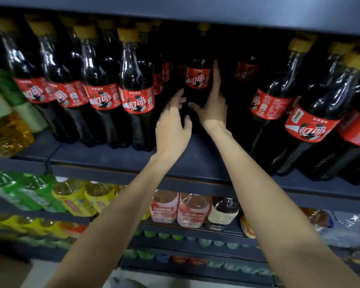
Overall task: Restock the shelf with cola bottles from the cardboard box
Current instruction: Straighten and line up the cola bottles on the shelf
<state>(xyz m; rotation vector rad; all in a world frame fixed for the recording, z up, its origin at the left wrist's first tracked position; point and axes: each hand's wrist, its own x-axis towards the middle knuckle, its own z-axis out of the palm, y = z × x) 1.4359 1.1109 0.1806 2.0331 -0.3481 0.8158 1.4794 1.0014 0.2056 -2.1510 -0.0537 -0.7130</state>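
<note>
Large cola bottles with red labels and yellow caps fill the dark shelf (195,161). One cola bottle (197,77) stands upright deep in the gap at the shelf's middle. My left hand (173,125) reaches toward its lower left with fingers spread, apparently just off the bottle. My right hand (213,102) lies flat against the bottle's right side, index finger pointing up, thumb out. Neither hand closes around it. A row of cola bottles (136,88) stands to the left and another cola group (312,113) to the right. No cardboard box is in view.
Yellow oil bottles (6,134) and pale green bottles sit at the far left of the same shelf. Lower shelves hold green, yellow and pink drink bottles (191,210). The shelf above (195,11) hangs close over the caps. Pale floor shows at the bottom.
</note>
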